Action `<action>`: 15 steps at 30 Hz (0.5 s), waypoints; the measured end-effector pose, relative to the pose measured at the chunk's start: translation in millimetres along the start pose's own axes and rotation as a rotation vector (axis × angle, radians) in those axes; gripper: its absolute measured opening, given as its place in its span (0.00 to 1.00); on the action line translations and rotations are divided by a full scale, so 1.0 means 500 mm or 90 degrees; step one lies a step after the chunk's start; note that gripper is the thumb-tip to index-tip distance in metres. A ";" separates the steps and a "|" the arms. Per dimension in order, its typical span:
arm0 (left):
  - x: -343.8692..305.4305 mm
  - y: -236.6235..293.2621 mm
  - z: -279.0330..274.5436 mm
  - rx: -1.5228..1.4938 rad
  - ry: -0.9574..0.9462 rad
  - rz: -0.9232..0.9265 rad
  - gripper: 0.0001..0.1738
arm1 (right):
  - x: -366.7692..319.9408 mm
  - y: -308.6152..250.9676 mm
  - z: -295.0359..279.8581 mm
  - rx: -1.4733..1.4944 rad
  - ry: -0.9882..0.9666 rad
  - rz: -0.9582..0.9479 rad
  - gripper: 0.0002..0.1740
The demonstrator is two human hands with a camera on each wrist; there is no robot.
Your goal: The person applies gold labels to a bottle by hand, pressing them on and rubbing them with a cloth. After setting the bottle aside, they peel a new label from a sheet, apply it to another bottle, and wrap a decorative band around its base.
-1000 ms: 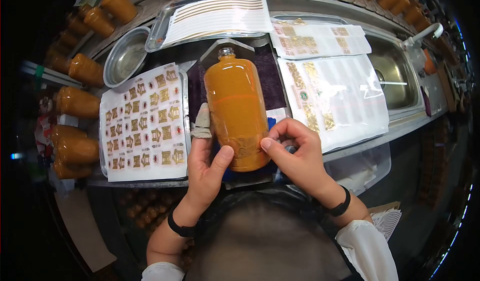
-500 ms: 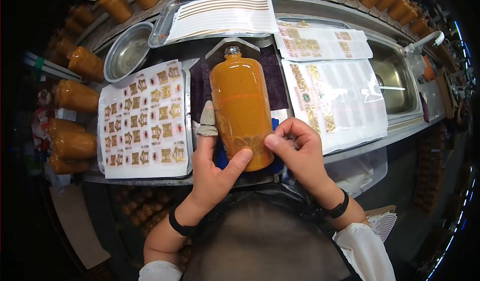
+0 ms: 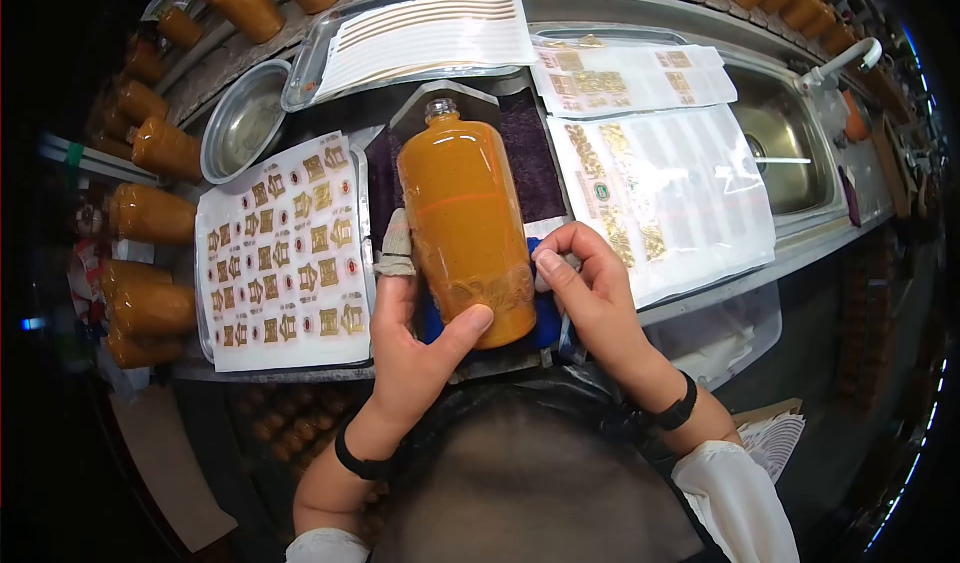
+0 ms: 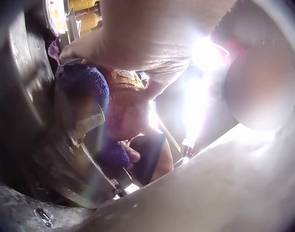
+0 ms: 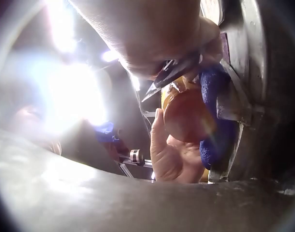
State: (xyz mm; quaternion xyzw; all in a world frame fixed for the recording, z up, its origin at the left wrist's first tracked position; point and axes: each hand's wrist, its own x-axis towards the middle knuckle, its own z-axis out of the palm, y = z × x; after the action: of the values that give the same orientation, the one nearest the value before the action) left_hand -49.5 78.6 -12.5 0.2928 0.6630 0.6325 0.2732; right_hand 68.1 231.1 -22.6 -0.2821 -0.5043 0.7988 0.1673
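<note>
An orange-brown bottle with a metallic-looking neck lies tilted on blue padding, its base toward the person. My left hand grips its lower left side, thumb across the front beside a gold patterned band; one finger wears a grey cover. At the lower right edge, my right hand has thumb and forefinger together, other fingers curled. The right wrist view shows a dark pointed tool under that hand, and the bottle's round base. Whether the fingertips also pinch film cannot be told.
A sheet of gold decals lies on a tray at left, more decal sheets at right. A metal bowl, a tray of striped sheets, a sink and many similar bottles surround the work place.
The right thumb and forefinger have drawn slightly away from the bottle's lower right edge. Bottle and left hand shifted right, then back left in the head view, along with the surroundings.
</note>
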 end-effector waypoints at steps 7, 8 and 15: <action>-0.001 0.003 0.005 -0.008 -0.001 -0.042 0.45 | 0.015 0.031 -0.018 -0.089 -0.039 -0.025 0.11; -0.002 0.004 0.005 -0.009 0.000 -0.043 0.45 | 0.018 0.036 -0.020 -0.082 -0.038 -0.026 0.11; -0.003 0.005 0.005 -0.010 -0.002 -0.059 0.45 | 0.004 0.045 -0.023 -0.039 -0.043 -0.031 0.11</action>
State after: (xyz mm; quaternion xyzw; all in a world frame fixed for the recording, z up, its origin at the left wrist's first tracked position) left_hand -46.5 79.3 -10.3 0.2605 0.6705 0.6240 0.3055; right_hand 74.3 230.5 -47.1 -0.2474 -0.5408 0.7878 0.1605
